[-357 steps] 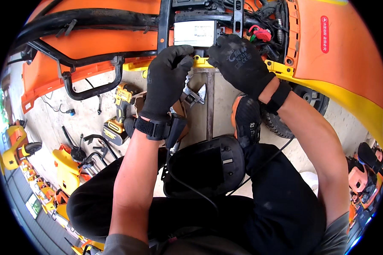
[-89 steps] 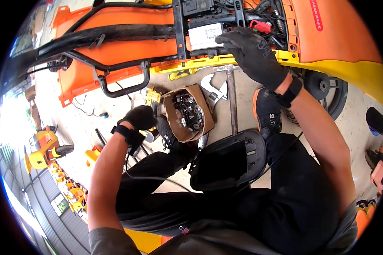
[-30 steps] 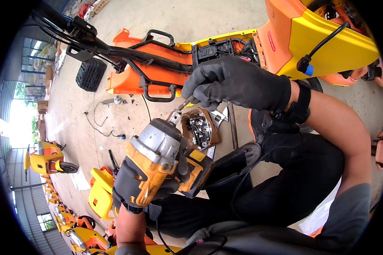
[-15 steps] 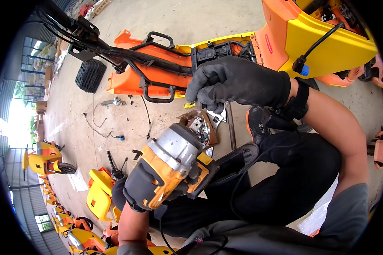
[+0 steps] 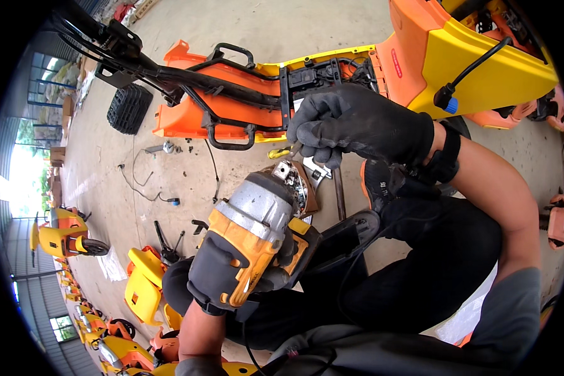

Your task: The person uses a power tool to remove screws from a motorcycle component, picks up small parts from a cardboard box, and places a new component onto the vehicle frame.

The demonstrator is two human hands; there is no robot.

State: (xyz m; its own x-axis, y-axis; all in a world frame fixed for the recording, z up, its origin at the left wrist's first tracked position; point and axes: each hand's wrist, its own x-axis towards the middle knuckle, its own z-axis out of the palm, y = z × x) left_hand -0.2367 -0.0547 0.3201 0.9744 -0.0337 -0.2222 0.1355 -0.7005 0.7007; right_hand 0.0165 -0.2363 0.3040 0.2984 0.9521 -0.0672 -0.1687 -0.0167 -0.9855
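My left hand [image 5: 215,273], in a dark glove, grips a yellow and grey cordless impact wrench [image 5: 249,212] by its handle. The tool's nose points away from me, towards an open cardboard box [image 5: 311,199] of small metal parts. Above that box my right hand [image 5: 357,122], in a black glove, is closed with its fingertips pinched together. A small dull metal piece shows under those fingertips; its kind I cannot make out. Beyond the right hand lies a scooter frame [image 5: 244,94] with orange and yellow panels. A yellow-handled tool [image 5: 279,152] lies on the floor near the fingertips.
An adjustable wrench [image 5: 318,170] and a metal bar [image 5: 339,194] lie beside the box. Loose cables [image 5: 138,182] and a black basket [image 5: 129,109] are on the floor at left. Yellow body panels [image 5: 145,288] sit near my left knee. A yellow scooter [image 5: 66,232] stands farther left.
My right hand has moved slightly to the right, still pinched. The impact wrench has shifted a little away from it, and more of the metal at its nose shows.
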